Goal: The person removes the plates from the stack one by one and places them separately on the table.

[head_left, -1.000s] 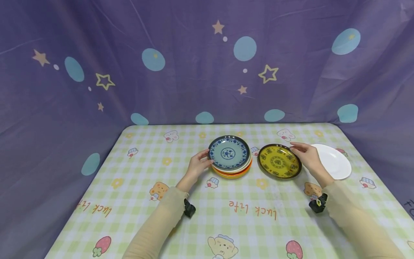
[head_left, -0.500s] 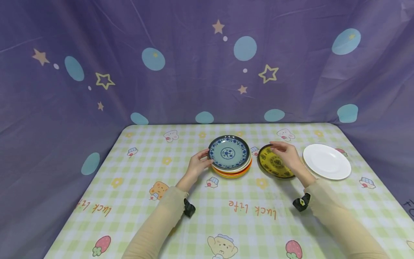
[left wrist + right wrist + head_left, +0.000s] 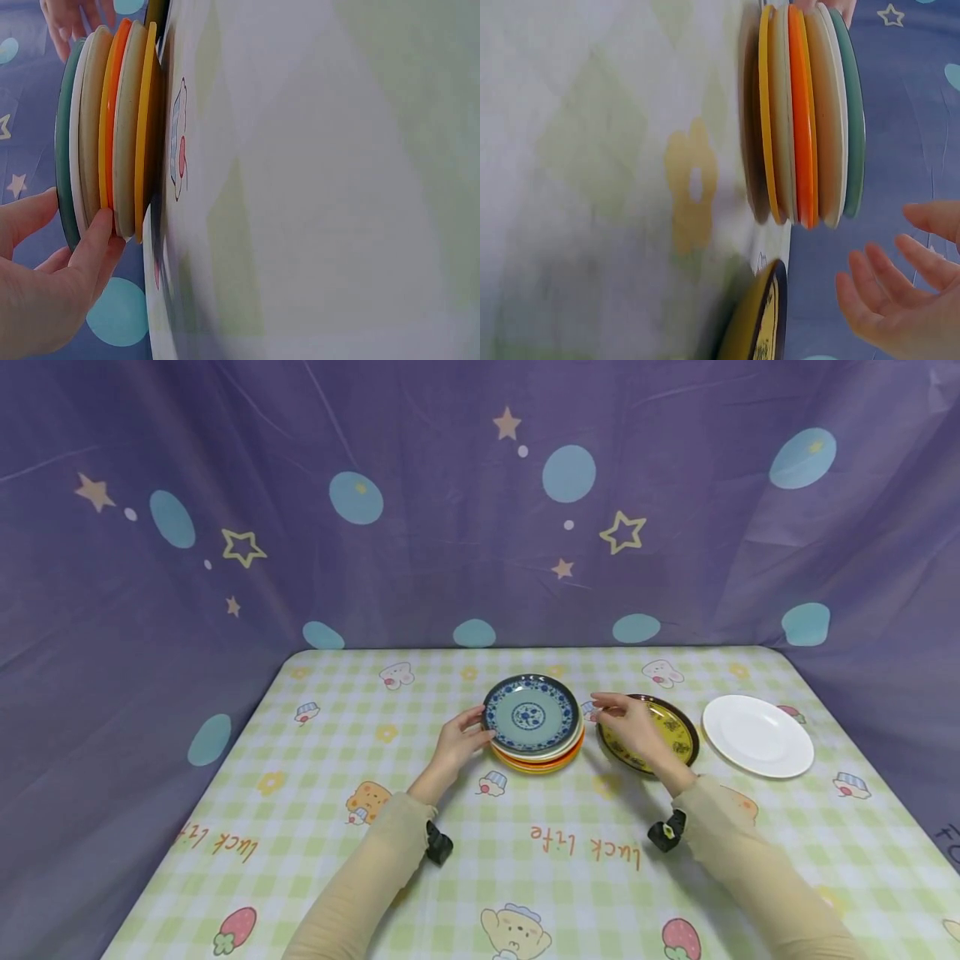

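Note:
A stack of plates (image 3: 109, 135) in orange, yellow, cream and white stands mid-table. Its top is a blue-patterned plate (image 3: 529, 715) with a dark rim. My left hand (image 3: 452, 745) touches the left side of the stack, its thumb and fingers (image 3: 94, 238) spread along the rims. My right hand (image 3: 632, 725) hovers over a yellow plate (image 3: 671, 731) with black patterns and hides part of it. In the right wrist view the fingers (image 3: 870, 281) of that hand are loosely bent, hold nothing and are apart from the stack.
A white plate (image 3: 757, 735) lies on the right, beside the yellow one. The table has a green checked cloth (image 3: 337, 893) with printed cartoons. A purple curtain (image 3: 450, 568) with stars rises behind the table's far edge and along its sides.
My right hand has moved left from the yellow plate's right rim, across the plate and toward the stack. The left hand and the plates have stayed in place.

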The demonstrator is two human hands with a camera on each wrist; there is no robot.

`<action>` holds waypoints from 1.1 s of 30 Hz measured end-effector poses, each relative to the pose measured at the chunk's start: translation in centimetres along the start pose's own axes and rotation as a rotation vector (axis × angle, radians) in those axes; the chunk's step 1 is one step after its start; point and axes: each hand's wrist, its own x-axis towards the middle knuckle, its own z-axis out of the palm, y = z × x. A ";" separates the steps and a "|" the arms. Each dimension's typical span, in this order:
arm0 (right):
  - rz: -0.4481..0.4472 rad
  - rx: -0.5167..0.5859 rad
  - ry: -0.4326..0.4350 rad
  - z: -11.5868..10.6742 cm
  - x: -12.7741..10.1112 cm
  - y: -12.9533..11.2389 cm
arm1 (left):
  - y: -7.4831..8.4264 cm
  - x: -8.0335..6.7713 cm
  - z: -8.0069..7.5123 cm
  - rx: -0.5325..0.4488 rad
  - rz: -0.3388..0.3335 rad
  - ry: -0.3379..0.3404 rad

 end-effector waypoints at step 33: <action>0.052 -0.044 0.066 3.3 1.3 0.0 | -0.2 0.3 0.2 0.000 0.000 0.011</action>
